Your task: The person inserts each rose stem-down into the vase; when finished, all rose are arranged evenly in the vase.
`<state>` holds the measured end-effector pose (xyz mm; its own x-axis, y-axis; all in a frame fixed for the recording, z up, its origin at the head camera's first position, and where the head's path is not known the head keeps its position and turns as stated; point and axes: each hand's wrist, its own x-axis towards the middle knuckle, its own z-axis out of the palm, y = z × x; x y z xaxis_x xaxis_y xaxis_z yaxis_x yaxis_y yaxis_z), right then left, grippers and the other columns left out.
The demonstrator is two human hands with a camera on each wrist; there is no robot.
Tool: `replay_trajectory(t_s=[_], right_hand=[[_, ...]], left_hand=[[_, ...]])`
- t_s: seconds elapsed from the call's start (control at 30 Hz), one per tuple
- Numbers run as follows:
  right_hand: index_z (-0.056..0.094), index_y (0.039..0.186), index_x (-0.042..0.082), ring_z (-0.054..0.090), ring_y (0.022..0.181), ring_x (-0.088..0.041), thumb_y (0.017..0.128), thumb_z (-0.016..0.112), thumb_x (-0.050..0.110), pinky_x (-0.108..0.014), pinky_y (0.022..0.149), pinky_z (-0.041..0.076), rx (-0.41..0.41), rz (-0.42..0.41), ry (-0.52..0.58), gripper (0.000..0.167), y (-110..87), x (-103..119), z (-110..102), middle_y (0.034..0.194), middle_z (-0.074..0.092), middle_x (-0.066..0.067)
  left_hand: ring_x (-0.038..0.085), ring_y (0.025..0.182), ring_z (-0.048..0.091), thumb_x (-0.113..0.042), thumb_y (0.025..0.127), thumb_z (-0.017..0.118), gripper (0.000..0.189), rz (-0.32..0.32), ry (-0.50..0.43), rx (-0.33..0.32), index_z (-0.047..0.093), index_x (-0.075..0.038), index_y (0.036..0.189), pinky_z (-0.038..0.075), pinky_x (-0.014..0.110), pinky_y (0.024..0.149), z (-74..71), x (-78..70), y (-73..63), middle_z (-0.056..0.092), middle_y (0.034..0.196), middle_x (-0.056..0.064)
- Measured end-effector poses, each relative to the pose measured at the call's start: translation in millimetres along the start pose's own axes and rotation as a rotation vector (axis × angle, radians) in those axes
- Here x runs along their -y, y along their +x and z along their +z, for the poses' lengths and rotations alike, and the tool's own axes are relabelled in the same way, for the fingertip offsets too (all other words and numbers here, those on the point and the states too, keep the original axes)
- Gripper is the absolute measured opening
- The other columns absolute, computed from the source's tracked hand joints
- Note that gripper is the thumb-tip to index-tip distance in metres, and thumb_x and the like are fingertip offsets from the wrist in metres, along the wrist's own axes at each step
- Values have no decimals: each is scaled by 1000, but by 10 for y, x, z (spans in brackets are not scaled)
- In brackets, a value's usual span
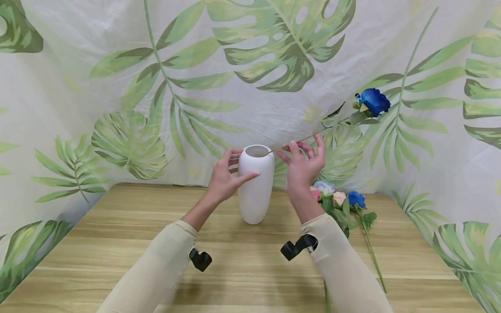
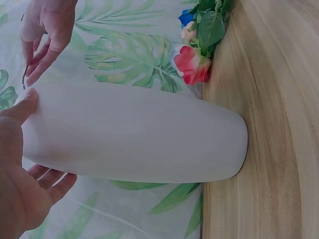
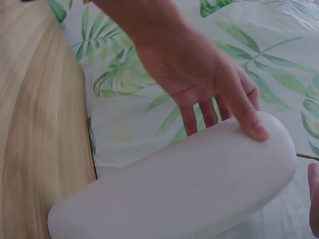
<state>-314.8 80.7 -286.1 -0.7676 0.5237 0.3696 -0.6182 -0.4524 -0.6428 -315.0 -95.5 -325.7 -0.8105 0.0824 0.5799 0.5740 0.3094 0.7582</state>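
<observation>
A tall white vase stands upright on the wooden table. My left hand grips it near the rim, thumb on the front and fingers round the far side; the left wrist view shows the thumb against the vase's upper part. To the right of the opening, my right hand pinches the thin stem of a blue rose. The stem slants, its lower end at the vase's mouth and the bloom up to the right. In the right wrist view a bit of stem shows beside the rim.
Several flowers lie on the table's right side, partly behind my right arm: another blue rose, a peach one, a pale blue one and a pink-red one. A leaf-printed cloth hangs behind the table.
</observation>
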Motion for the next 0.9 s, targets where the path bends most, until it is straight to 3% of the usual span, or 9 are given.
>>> replay_trajectory(t_s=[0.13,0.47,0.67,0.9], right_hand=[[41,157,8,69,77,-24,96,66,-10,-41,67,65,6,-37,-30,69,-8,-26,24,92,59,-8],[43,156,5,70,74,-21,92,71,-11,-35,64,64,-7,-54,-40,71,-19,-54,80,91,72,-12],[43,156,6,72,78,-20,97,66,-9,-35,65,64,-3,-49,-71,66,-38,-82,82,85,67,-4],[45,154,2,73,74,-18,96,66,-9,-35,63,64,21,-74,-76,63,-59,-80,105,95,62,-8]], left_hand=[[37,123,63,-13,82,90,64,1,1,2,54,1,132,57,50,98,2,-10,-2,62,132,22],[36,123,63,-14,82,90,64,7,0,6,53,1,132,57,50,97,0,-2,5,62,131,22],[37,123,62,-14,83,90,64,4,7,7,53,1,133,57,51,97,-3,-2,3,61,132,22],[37,124,62,-14,83,89,64,-5,7,12,53,1,134,57,51,98,-1,-7,-1,60,134,22]])
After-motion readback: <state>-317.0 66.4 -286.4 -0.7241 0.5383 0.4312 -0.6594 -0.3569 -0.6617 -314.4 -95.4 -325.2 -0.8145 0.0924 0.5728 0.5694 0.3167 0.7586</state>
